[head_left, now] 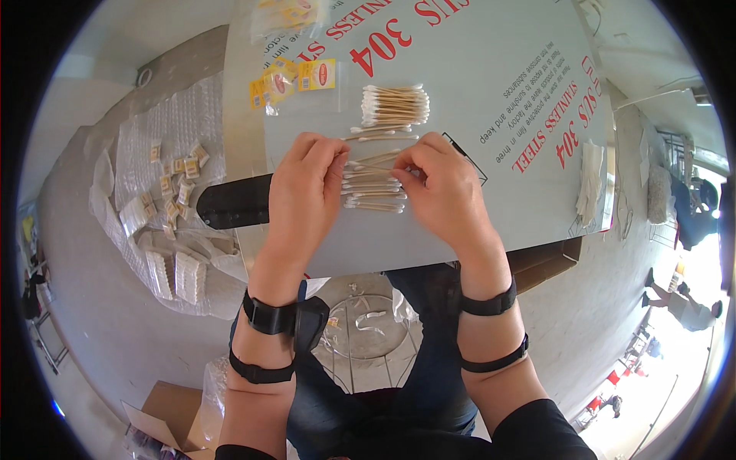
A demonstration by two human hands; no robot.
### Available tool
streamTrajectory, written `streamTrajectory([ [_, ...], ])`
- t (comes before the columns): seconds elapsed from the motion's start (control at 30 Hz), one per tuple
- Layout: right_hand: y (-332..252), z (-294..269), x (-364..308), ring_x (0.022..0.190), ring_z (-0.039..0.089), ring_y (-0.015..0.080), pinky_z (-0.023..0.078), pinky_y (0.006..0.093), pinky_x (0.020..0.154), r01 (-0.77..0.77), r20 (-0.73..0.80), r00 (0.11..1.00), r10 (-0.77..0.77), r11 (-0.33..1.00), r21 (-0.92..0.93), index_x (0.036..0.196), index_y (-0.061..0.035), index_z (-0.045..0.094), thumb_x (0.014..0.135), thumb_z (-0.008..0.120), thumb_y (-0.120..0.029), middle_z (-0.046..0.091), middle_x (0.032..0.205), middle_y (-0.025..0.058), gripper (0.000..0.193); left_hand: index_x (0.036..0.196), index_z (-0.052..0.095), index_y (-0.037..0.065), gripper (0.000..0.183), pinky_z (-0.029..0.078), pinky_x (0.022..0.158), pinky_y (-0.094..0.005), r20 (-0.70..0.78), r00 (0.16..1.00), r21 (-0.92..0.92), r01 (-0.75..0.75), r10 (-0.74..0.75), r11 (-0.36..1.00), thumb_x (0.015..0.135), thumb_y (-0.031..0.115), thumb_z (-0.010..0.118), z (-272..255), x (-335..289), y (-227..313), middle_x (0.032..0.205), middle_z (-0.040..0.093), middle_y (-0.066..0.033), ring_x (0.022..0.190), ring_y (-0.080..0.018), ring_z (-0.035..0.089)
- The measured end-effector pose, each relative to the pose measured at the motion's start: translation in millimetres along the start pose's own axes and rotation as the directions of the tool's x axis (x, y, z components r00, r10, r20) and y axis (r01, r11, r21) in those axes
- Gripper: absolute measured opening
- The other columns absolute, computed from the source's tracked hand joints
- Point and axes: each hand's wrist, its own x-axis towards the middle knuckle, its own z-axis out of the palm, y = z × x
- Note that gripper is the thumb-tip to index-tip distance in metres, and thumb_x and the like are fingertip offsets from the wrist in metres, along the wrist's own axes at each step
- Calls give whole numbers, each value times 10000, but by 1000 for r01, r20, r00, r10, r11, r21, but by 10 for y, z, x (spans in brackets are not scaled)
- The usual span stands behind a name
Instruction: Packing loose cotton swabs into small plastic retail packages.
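Several cotton swabs (373, 186) lie crosswise in a loose row on the grey film-covered tabletop, between my two hands. My left hand (307, 172) is closed at their left ends, thumb and fingers pinched together. At the right ends, my right hand (438, 180) pinches with thumb and forefinger. A swab at the top of the row spans the gap between both sets of fingertips, slightly tilted. Just beyond my hands is a thicker pile of cotton swabs (395, 106), stacked side by side, with a few separate ones below it.
Clear plastic bags with yellow cards (317, 74) lie at the far left of the table. A black flat object (234, 202) juts over its left edge. Folded white cloth (589, 184) rests at the right edge. Small packets (185, 166) lie on bubble wrap at left; a cardboard box (170, 410) stands lower left.
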Motion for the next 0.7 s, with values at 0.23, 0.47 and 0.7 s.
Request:
streamTrajectory([
  [0.23, 40, -4, 34, 712, 590, 246, 489, 354, 611, 117, -36, 992, -123, 982, -150, 774, -60, 620, 734, 697, -66, 552, 781, 54, 86, 969, 644, 23, 120, 451, 606, -302, 42, 995, 102, -89, 86, 991, 864, 46, 589, 11, 0, -5, 854, 544, -96, 667, -232, 554],
  [0.47, 54, 1, 20, 725, 592, 253, 491, 358, 619, 50, -42, 998, -52, 998, -41, 784, -64, 628, 735, 700, -69, 556, 790, 50, 87, 881, 643, 33, 146, 458, 640, -332, 71, 994, 116, -92, 84, 989, 749, 59, 698, -20, -29, 43, 887, 547, -77, 745, -241, 560],
  [0.7, 68, 10, 28, 725, 596, 267, 491, 364, 626, 85, -33, 996, -87, 994, -65, 796, -55, 626, 753, 684, -67, 564, 812, 62, 73, 827, 619, 26, 148, 458, 659, -339, 88, 990, 131, -117, 106, 985, 721, 60, 717, -8, -32, 7, 868, 549, -76, 775, -246, 561],
])
